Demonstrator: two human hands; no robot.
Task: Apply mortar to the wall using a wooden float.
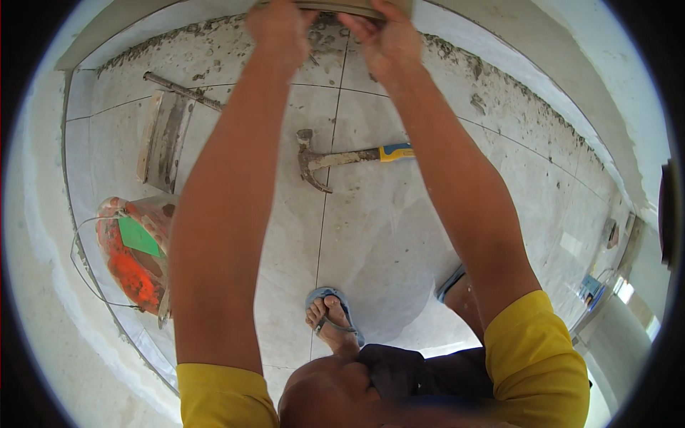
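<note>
At the top edge of the head view, my left hand and my right hand reach far forward to the foot of the wall. Between them is a flat beige piece with a darker lower edge, cut off by the picture's rim; it may be a tile strip. My fingers are curled at its two ends, partly out of sight. On the floor below my hands lies a claw hammer, its head to the left. My right forearm covers the end of its blue and yellow grip.
Left of my left forearm stand an orange bucket with a wire handle and a green piece in it. Beyond it lie a mortar-stained flat tool and a rod. Mortar crumbs dot the tiled floor along the wall.
</note>
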